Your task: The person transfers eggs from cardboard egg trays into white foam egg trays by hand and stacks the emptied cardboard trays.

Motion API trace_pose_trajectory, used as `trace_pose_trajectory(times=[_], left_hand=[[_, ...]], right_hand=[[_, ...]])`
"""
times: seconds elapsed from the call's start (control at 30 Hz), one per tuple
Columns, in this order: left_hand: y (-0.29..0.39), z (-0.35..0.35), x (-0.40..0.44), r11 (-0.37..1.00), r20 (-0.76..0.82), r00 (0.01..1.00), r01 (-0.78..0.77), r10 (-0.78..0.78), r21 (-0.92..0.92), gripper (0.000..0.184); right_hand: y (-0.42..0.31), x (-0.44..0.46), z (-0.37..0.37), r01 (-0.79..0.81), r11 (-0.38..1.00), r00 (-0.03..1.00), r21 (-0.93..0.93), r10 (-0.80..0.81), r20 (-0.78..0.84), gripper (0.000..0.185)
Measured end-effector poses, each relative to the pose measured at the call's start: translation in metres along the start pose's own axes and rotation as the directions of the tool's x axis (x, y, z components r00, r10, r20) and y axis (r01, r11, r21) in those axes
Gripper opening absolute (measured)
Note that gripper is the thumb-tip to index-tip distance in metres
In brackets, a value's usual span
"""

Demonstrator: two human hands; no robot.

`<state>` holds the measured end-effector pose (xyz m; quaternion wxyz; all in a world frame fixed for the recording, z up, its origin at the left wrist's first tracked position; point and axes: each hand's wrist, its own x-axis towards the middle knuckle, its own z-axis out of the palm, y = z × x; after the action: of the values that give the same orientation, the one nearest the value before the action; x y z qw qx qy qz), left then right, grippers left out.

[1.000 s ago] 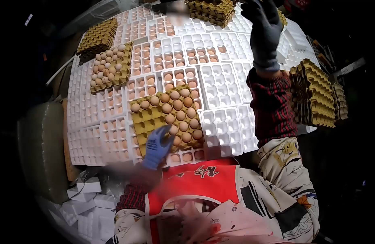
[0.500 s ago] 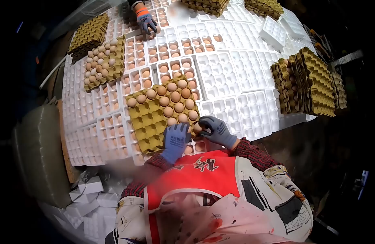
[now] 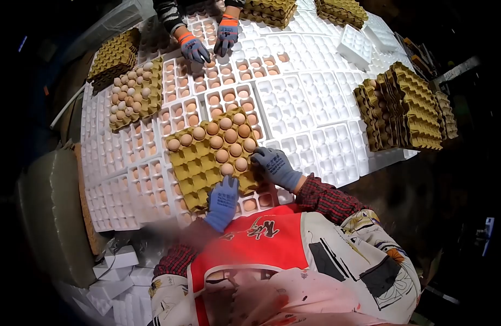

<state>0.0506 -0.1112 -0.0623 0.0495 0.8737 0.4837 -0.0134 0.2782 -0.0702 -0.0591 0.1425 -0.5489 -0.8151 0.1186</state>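
A yellow-brown pulp egg tray (image 3: 193, 174) lies tilted over white foam trays in front of me, its right part filled with brown eggs (image 3: 235, 149) and its left cells bare. My left hand (image 3: 223, 201), in a grey-blue glove, reaches over the tray's near edge with fingers stretched towards a brown egg (image 3: 227, 169), at or just short of it. At the tray's right edge, my right hand (image 3: 277, 168) has its gloved fingers curled down over a cell; whatever they grip is hidden. Eggs in a foam tray (image 3: 250, 204) show below the pulp tray's near edge.
Another person's gloved hands (image 3: 209, 46) work over foam trays at the far side. A second pulp tray with eggs (image 3: 133, 89) lies left. Stacked pulp trays (image 3: 399, 108) stand right, more at the back. White foam trays (image 3: 285, 103) cover the table.
The egg in my right hand and another by my left are gone from the tray's near corner. My right hand has shifted up-left, my left slightly down-left. The other person's second hand has appeared.
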Motion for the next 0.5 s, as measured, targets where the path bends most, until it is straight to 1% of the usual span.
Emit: trace_pose_trajectory(times=[0.03,0.07,0.1,0.13,0.17,0.2,0.23,0.27,0.3,0.33,0.37,0.4,0.43,0.47,0.5], left_hand=[[-0.003,-0.007,0.000,1.000,0.003,1.000,0.001,-0.001,-0.001,0.035],[-0.011,-0.014,0.000,0.951,-0.003,0.998,0.058,-0.062,-0.302,0.040],[-0.021,-0.020,-0.002,0.812,0.010,0.992,0.109,-0.126,-0.574,0.044],[-0.032,-0.029,-0.004,0.437,-0.019,0.982,0.066,-0.188,-0.897,0.056],[-0.041,-0.040,-0.009,0.014,0.160,0.954,0.169,-0.254,-0.986,0.060],[-0.047,-0.057,-0.013,-0.414,0.349,0.909,0.233,-0.230,-0.880,0.063],[-0.056,-0.066,-0.008,-0.485,0.288,0.941,0.172,-0.177,-0.858,0.065],[-0.057,-0.076,-0.006,-0.469,0.333,0.922,0.209,-0.199,-0.858,0.056],[-0.064,-0.069,0.003,-0.221,0.266,0.949,0.227,-0.167,-0.948,0.049],[-0.071,-0.054,0.015,0.043,0.201,0.973,0.207,-0.113,-0.977,0.043],[-0.068,-0.030,0.027,0.557,-0.137,0.988,-0.079,-0.065,-0.827,0.033],[-0.054,-0.042,0.031,0.824,-0.052,0.998,0.008,-0.045,-0.567,0.042],[-0.043,-0.038,0.036,0.947,-0.048,0.998,0.021,-0.039,-0.320,0.049],[-0.035,-0.030,0.039,0.998,-0.045,0.998,0.034,-0.036,-0.046,0.056],[-0.033,-0.015,0.042,0.995,0.008,0.999,0.047,-0.048,0.084,0.065]], right_hand=[[0.001,0.001,-0.011,-0.049,0.964,0.997,0.261,0.061,-0.037,0.024],[0.005,0.003,-0.018,-0.080,0.858,0.990,0.507,0.126,-0.057,0.029],[0.020,0.002,-0.009,-0.096,0.677,0.977,0.730,0.204,-0.061,0.042],[0.017,0.003,-0.037,-0.415,0.181,0.880,0.892,0.328,0.343,0.046],[0.012,0.010,-0.049,-0.372,0.036,0.897,0.927,0.271,0.349,0.045],[0.009,0.012,-0.053,-0.329,-0.116,0.911,0.937,0.222,0.347,0.045],[0.008,0.018,-0.045,-0.311,0.000,0.936,0.950,0.172,0.307,0.043],[0.003,0.023,-0.038,-0.347,0.226,0.938,0.910,0.108,0.330,0.043],[-0.011,0.030,-0.036,-0.211,0.680,0.973,0.702,0.075,0.220,0.039],[-0.030,0.036,-0.033,-0.041,0.955,0.990,0.294,-0.001,0.139,0.035],[-0.047,0.038,-0.019,-0.056,0.998,0.987,0.011,0.053,0.151,0.031],[-0.055,0.038,0.000,-0.069,0.960,0.981,-0.272,0.115,0.157,0.027],[-0.053,0.037,0.014,-0.031,0.935,0.990,-0.354,0.076,0.115,0.022],[-0.051,0.036,0.023,0.008,0.903,0.996,-0.430,0.031,0.082,0.018],[-0.049,0.038,0.016,-0.015,0.962,0.989,-0.272,0.055,0.140,0.019]])
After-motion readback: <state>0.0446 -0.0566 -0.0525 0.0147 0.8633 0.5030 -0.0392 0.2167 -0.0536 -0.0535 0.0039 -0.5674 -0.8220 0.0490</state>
